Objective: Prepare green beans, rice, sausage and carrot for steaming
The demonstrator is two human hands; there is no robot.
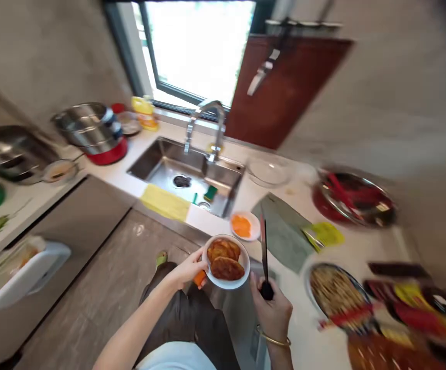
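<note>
My left hand (pixel 189 271) grips the rim of a white bowl (pixel 228 283) that holds browned, glazed pieces of food (pixel 226 268). Something orange (pixel 199 278) shows under the bowl, between my left fingers. In my right hand (pixel 271 306) is the black handle of a knife (pixel 264 246), its blade pointing up and away from me. Beyond the bowl, on the counter, a small white plate (pixel 254 226) bears orange slices (pixel 241 225). The knife tip appears near a grey-green mat (pixel 286 231).
A sink (pixel 161 163) with a faucet lies ahead, a yellow cloth (pixel 165 202) over its front edge. At right stand a bowl of noodle-like food (pixel 334 290), packets and a red-rimmed pan (pixel 356 198). Pots (pixel 87 126) and a yellow bottle (pixel 144 113) are at left.
</note>
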